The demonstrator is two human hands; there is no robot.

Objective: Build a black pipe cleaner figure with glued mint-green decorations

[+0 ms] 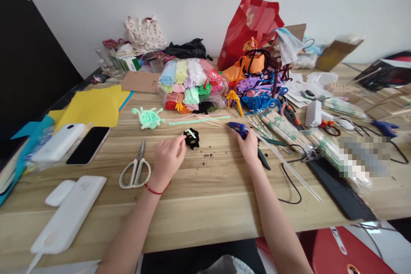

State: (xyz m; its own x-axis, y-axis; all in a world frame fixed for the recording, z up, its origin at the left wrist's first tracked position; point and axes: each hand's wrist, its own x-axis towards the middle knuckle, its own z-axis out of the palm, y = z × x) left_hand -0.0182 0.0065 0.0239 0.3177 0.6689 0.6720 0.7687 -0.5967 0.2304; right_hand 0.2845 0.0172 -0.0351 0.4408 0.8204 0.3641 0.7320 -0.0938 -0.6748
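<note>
My left hand (169, 157) has its fingers pinched at the edge of a small black fuzzy piece (193, 140), which looks made of pipe cleaner and has a pale green strip across its top. In my right hand (248, 147) is a blue glue gun (238, 128), its nozzle pointing left, with a long clear glue stick (289, 164) trailing out behind. Black crumbs (208, 156) are scattered on the wood between my hands. Left of the black piece sits a mint-green pipe-cleaner shape (148, 117). White-handled scissors (136, 169) lie beside my left wrist.
Thin sticks and a green strip (199, 120) lie beyond my hands. Behind them is a bag of coloured pipe cleaners (192, 83). Pliers (289, 113), wrapped wooden sticks (282, 130) and a black cable (290, 186) are on the right. A phone (88, 145) and white power banks (69, 214) lie left.
</note>
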